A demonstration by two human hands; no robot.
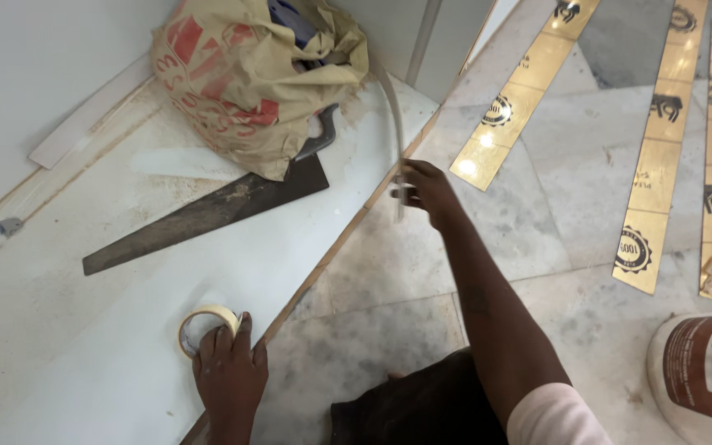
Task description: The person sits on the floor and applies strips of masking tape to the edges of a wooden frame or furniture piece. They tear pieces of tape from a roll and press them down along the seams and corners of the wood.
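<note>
Landmark: I take the white board point(125, 330) lying on the marble floor point(570, 206) as my reference; its wooden edge runs diagonally from near my left wrist up toward the far wall.
Left hand: my left hand point(228, 367) rests on the board just inside that edge, fingers point(243, 325) clenched lightly over the near rim of the tape roll point(205, 323).
Tape roll: it lies flat on the board, hole facing up, touching my left fingers on their far-left side.
Right hand: my right hand point(428, 191) reaches out past the board's edge, fingers pinched on the lower end of the pale strip point(391, 103).
Strip position: it sits right at the board's edge, farther along it than the tape roll, and well apart from my left hand.
Strip axis: long and thin, it rises from my right fingers away from me and curves back toward the paper sack point(249, 74) at the board's far end; the low end is blurred.
Nearer hand: the right one, already on the strip.
On the board: a handsaw point(208, 213) lies flat between sack and tape roll, blade tip pointing left.
Off the board: gold strips point(529, 82) lie on the floor beyond my right arm.
</note>
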